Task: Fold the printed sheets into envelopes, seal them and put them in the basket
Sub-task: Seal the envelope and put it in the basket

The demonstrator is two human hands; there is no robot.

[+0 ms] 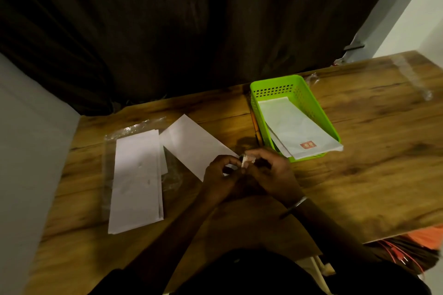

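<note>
Envelope (196,143) — a white, long one — lies slantwise on the wooden table (374,151) at the centre of the frame, its lower right corner running under the two hands. Left hand (219,176) and right hand (272,173) meet just below centre, fingers curled narrow around a small pale object (247,160) pinched between the fingertips; it is too small and blurred to name, though a seal, sticker or stamp fits the task. Whether the left hand also pins the envelope's corner cannot be told.

To centre left, a stack of white sheets (136,179) rests on a clear plastic sleeve (112,141), touching or just overlapping the envelope's upper left end. At centre right stands the green basket (297,84), already holding finished envelopes (294,127), the top one bearing a red mark (307,145) near its lower end. A pencil-like object (255,124) lies against the basket's left wall.

Step in hand, as judged: preparing the small piece for sealing. To do it well, the piece should be peeled or freed with the fingertips only, kept flat and uncreased, then laid squarely over the flap edge while the other hand holds the envelope still — pressing from the middle outward should avoid wrinkles. The envelope's slant and its contact with the stack suggest drawing it clear first, so neighbouring sheets are not dragged or stuck. The dim light calls for care over alignment.
</note>
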